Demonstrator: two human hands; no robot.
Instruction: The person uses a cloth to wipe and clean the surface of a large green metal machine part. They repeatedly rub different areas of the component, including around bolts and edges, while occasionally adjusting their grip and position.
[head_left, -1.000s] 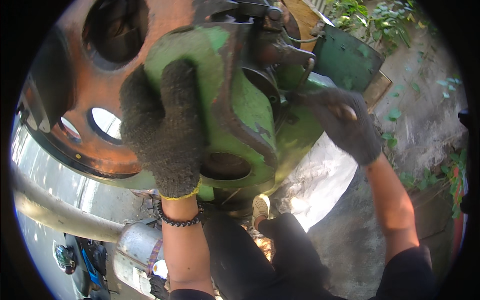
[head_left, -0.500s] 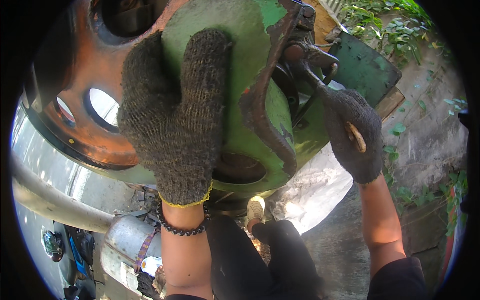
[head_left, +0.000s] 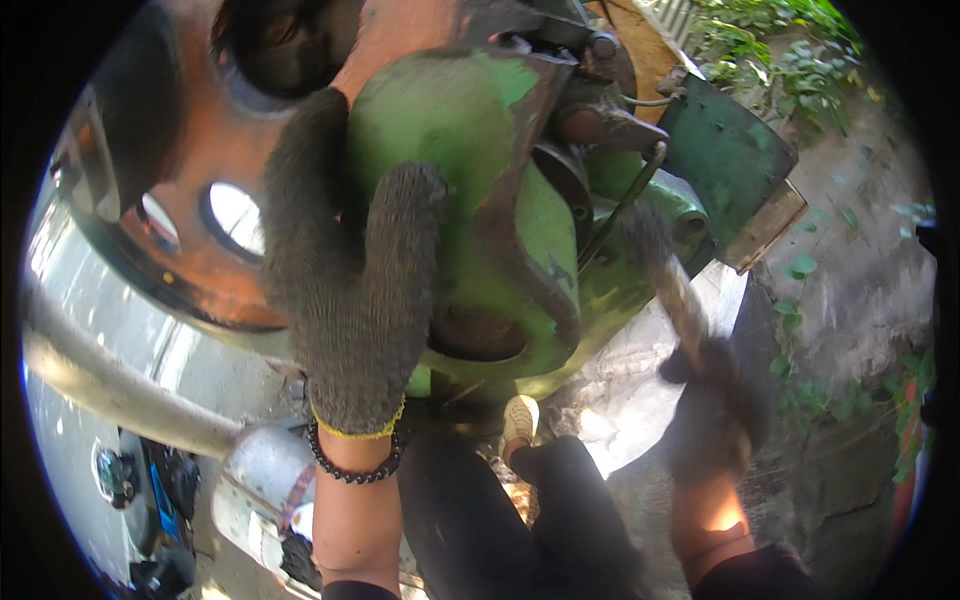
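Left hand (head_left: 350,290), in a dark knit glove with a yellow cuff edge, lies on the rounded green metal housing (head_left: 480,190), thumb and fingers in a wide V, not clamped on anything. Its fingertips sit by the border with the big orange metal wheel (head_left: 220,140). Right hand (head_left: 715,410), gloved too and pretty blurred, looks curled round the handle of a brownish brush-like tool (head_left: 680,300) with a dark fuzzy head. That head is off the housing's right edge, just right of a slim bent metal rod (head_left: 640,185); can't tell if it's touching metal. My read: brushing that side while the left steadies. Next move calls for a firm hold and steering around that rod.
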